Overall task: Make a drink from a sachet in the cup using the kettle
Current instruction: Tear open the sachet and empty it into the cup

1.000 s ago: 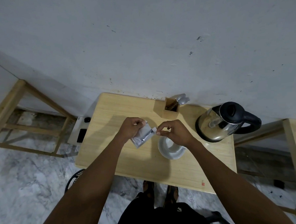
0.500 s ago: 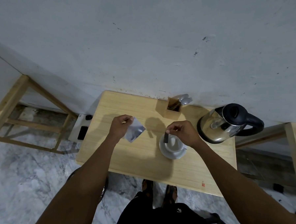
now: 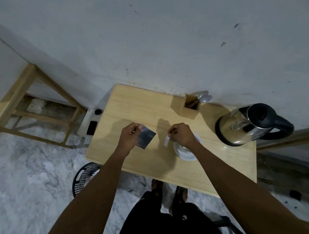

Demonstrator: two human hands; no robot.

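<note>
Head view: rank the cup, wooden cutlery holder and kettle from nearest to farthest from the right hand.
1. cup: directly under the right hand, on its saucer.
2. wooden cutlery holder: behind the hand, by the wall.
3. kettle: farthest, at the table's right end.

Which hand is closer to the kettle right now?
The right hand. It is over the cup, beside the kettle, holding a torn strip. The left hand holds the sachet farther away.

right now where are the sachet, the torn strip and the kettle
sachet (image 3: 145, 138): head view, middle of its foil face
torn strip (image 3: 166, 141): head view, middle of the white strip
kettle (image 3: 240, 128): head view, its shiny steel side
</note>
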